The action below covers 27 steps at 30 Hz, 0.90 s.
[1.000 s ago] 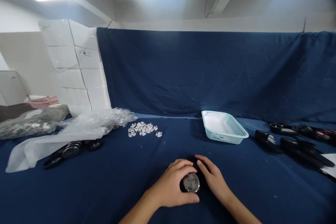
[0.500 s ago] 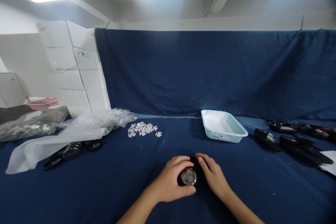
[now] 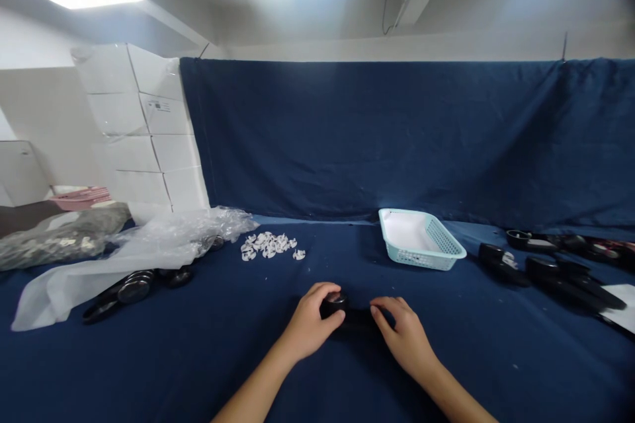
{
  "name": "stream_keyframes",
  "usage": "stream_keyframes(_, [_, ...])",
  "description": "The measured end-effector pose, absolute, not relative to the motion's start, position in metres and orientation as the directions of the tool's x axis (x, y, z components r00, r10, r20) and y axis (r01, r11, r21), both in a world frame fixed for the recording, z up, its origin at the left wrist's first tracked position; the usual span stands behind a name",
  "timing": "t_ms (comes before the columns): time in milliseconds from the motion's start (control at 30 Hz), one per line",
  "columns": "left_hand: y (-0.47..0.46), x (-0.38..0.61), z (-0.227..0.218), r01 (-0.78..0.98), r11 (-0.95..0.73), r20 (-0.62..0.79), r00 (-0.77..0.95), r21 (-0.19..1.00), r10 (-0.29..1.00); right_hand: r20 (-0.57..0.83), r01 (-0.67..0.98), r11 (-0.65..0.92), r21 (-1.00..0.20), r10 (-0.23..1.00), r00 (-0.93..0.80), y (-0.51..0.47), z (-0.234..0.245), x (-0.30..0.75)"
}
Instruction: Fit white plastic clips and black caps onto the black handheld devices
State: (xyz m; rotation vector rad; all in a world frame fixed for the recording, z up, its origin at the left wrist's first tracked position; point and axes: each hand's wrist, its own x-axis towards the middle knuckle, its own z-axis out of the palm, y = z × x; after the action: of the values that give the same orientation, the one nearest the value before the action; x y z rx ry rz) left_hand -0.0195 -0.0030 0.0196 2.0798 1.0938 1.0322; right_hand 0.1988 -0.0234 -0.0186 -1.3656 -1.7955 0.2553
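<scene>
My left hand (image 3: 311, 325) is closed around a small round black piece (image 3: 333, 304) with a shiny face, holding it just above the blue cloth. My right hand (image 3: 403, 334) rests on a dark black part (image 3: 360, 320) lying on the cloth between the two hands, fingers curled over its right end. The two black parts sit close together; I cannot tell whether they touch.
A light blue plastic basket (image 3: 449, 252) stands behind the hands to the right. Small white pieces (image 3: 269, 244) lie in a heap to the left, next to a clear plastic bag (image 3: 149, 244) and round black discs (image 3: 133, 288). Several black parts (image 3: 550, 269) lie at the right.
My left hand has lifted the round piece up and to the left, away from the dark part. The shiny face, seen from above before, now points away. My right hand stayed put.
</scene>
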Motion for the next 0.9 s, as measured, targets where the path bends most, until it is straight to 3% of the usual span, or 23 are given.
stream_keyframes(400, [0.013,-0.028,0.007,0.457,-0.359,0.292,0.213,0.814,0.933,0.412,0.494,0.37,-0.787,0.911,-0.025,-0.036,-0.013,0.184])
stream_keyframes(600, [0.022,-0.034,0.004,0.422,-0.263,0.249,0.089,0.868,0.964,0.457,0.427,0.505,-0.751,0.863,-0.216,-0.052,0.003,0.176])
stream_keyframes(733, [0.027,-0.039,0.005,0.4,-0.212,0.202,0.068,0.891,0.977,0.475,0.478,0.462,-0.747,0.874,-0.102,-0.047,-0.004,0.178])
stream_keyframes(900, [0.017,-0.036,0.014,0.39,-0.269,0.217,0.174,0.881,0.961,0.433,0.504,0.36,-0.785,0.901,0.031,-0.036,-0.016,0.186])
